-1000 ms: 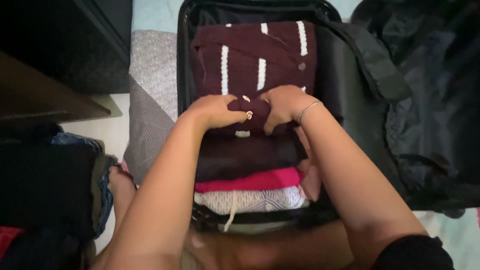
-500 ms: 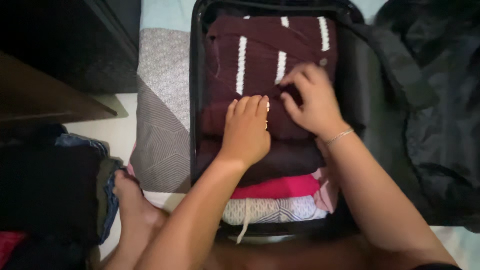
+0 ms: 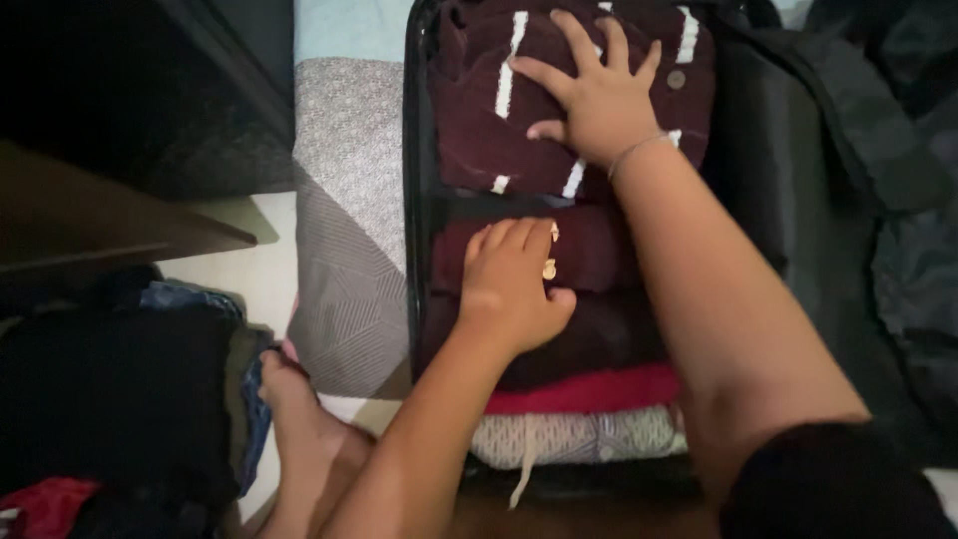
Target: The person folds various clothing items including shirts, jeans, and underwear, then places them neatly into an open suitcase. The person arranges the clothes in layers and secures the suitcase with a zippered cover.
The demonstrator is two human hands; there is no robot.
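Both hands press flat: right hand (image 3: 599, 100) spread wide on the dark red striped knitted sweater (image 3: 479, 130), left hand (image 3: 514, 284) just below it.

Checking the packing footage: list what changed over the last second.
Both hands let go of the small maroon bundle. The right hand moved up, now spread flat on the striped maroon sweater. The left hand presses the maroon bundle flat. The folded stack in the suitcase stayed put.

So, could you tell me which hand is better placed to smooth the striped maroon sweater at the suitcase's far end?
Right hand, probably: it lies spread flat on the striped maroon sweater; the left hand rests nearer, on another folded garment.
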